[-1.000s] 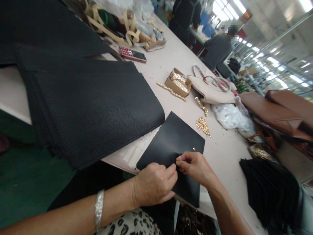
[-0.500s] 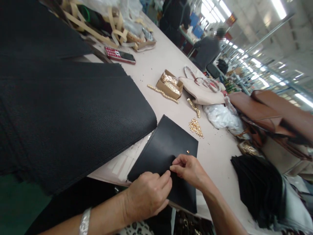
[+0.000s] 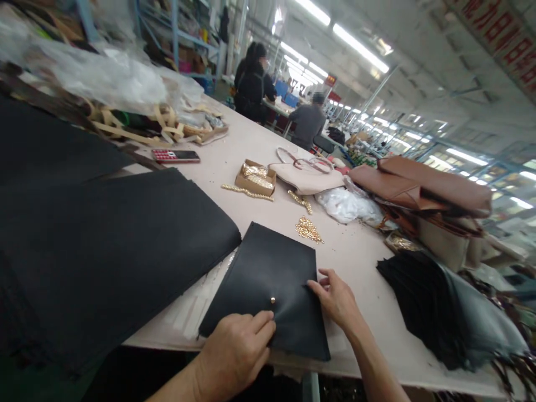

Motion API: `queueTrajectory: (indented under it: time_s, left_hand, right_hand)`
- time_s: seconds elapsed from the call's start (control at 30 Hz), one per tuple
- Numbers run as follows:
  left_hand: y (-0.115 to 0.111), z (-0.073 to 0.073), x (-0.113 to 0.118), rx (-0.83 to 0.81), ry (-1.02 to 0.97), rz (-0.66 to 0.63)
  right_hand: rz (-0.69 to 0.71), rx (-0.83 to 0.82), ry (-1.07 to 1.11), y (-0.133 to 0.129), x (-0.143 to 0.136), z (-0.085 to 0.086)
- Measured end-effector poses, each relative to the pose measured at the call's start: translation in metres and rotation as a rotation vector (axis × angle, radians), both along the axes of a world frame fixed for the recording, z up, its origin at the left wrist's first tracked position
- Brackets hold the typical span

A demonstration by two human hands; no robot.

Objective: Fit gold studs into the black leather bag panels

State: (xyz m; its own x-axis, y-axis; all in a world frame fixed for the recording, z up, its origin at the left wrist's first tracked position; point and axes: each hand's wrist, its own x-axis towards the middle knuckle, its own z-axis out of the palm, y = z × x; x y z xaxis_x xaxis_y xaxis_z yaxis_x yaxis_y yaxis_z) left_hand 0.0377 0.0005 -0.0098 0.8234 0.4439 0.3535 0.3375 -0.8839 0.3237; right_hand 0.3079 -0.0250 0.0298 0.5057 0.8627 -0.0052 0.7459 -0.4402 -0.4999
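A black leather panel [image 3: 268, 262] lies at the table's near edge, with a small gold stud [image 3: 272, 300] standing on it. My left hand [image 3: 240, 352] rests over the panel's near part, its fingers curled together and the fingertips just below the stud. What those fingers hold, if anything, is hidden. At the panel's right edge is my right hand [image 3: 338, 296], thumb over the leather and fingers apart; it seems to hold nothing. Beyond the panel lies a loose pile of gold studs [image 3: 309, 229].
Large black leather sheets [image 3: 104, 245] cover the left side. Farther back are a red phone [image 3: 176, 156], a small cardboard box [image 3: 255, 177] and gold strips. At right lie a plastic bag [image 3: 345, 204], brown leather pieces [image 3: 435, 184] and a black stack [image 3: 431, 307]. People work in the background.
My right hand has moved off the panel's middle to its right edge, and its pinch has opened. A gold stud now shows where it was pinching. The camera view has tilted up.
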Motion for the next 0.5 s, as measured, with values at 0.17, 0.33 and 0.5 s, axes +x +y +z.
queueTrajectory:
  time_s: [0.17, 0.33, 0.5]
  left_hand:
    - [-0.008, -0.002, 0.008, 0.069, -0.098, -0.056]
    - [-0.027, 0.000, 0.015, -0.051, -0.232, -0.075]
    - [-0.042, 0.019, 0.007, -0.408, -0.284, 0.078]
  right_hand:
    - [0.010, 0.090, 0.372, -0.022, -0.008, -0.012]
    - [0.009, 0.169, 0.424, -0.037, 0.011, -0.006]
    - [-0.138, 0.166, 0.154, -0.082, 0.094, 0.023]
